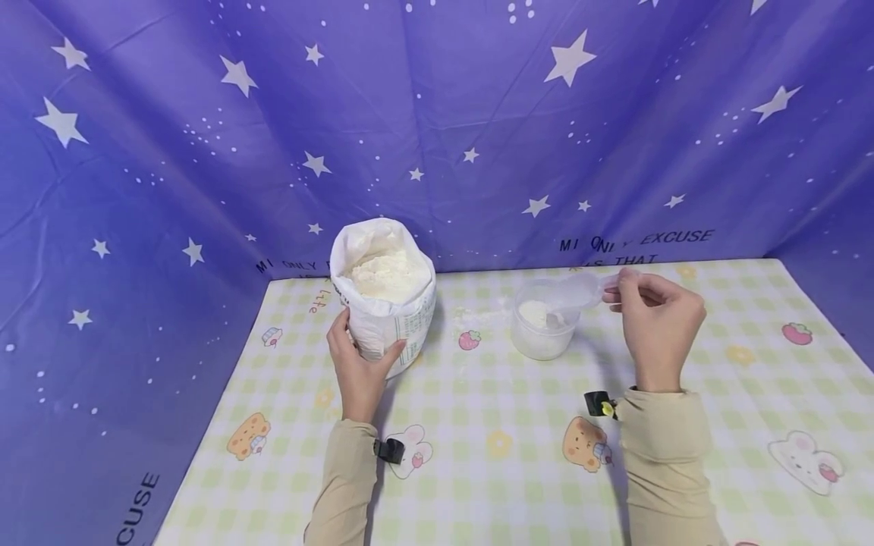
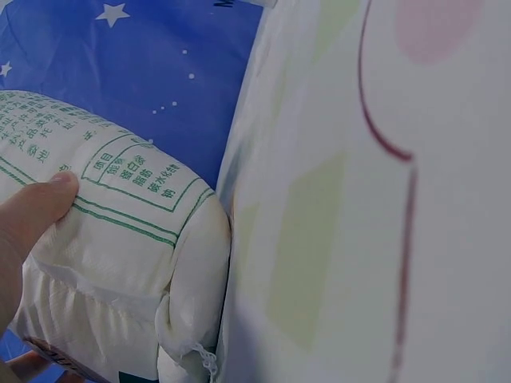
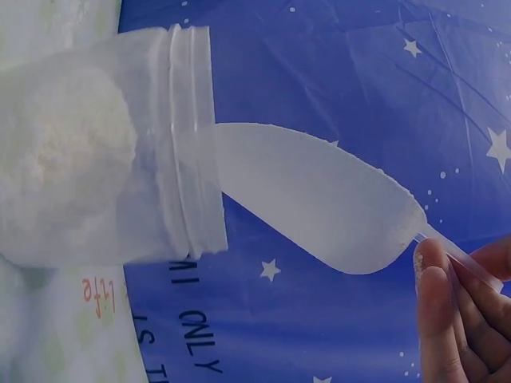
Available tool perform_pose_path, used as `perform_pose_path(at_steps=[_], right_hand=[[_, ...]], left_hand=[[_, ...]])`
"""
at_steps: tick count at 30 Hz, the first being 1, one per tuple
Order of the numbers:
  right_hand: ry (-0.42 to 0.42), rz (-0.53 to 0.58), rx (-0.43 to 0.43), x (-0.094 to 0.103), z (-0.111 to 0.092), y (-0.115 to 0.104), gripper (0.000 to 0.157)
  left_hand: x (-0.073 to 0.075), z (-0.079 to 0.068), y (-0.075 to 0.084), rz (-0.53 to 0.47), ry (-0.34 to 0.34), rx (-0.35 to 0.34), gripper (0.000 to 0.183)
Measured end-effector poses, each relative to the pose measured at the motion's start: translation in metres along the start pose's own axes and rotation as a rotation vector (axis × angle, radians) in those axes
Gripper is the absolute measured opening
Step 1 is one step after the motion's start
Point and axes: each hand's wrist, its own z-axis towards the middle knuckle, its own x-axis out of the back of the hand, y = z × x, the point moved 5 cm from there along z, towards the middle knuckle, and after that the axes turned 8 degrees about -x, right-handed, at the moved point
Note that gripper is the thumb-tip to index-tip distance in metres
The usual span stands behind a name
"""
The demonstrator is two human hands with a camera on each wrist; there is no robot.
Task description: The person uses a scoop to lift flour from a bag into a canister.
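My left hand (image 1: 360,369) grips the side of an open white bag (image 1: 389,322) of off-white powder (image 1: 382,273), thumb on its front. Green print and a stitched bottom seam show on the bag in the left wrist view. My right hand (image 1: 657,322) pinches the thin handle of a translucent plastic scoop (image 3: 319,199). The scoop tilts down over the rim of a clear plastic jar (image 1: 542,349), its tip reaching into the mouth. A heap of powder (image 3: 68,155) lies inside the jar. A little powder clings to the scoop near its handle.
A checked tablecloth (image 1: 492,402) with cartoon prints covers the table. Some spilled powder (image 1: 481,315) lies between bag and jar. Behind and to the left hangs a blue-purple curtain (image 1: 437,136) with stars. A black band piece (image 1: 391,451) sits at the left wrist.
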Motion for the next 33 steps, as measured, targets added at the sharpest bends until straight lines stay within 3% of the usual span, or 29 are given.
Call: perform_pose_path(at_steps=[16, 26, 33], right_hand=[[-0.046, 0.179, 0.069, -0.033, -0.005, -0.030, 0.027], [-0.153, 0.245, 0.107, -0.059, -0.009, -0.052, 0.028], [-0.242, 0.301, 0.102, -0.081, -0.015, -0.056, 0.027]], left_hand=[[0.000, 0.000, -0.001, -0.010, 0.004, 0.009, 0.098], [0.000, -0.001, 0.000, -0.015, -0.001, 0.023, 0.098], [0.000, -0.002, -0.001, -0.009, -0.004, 0.030, 0.098]])
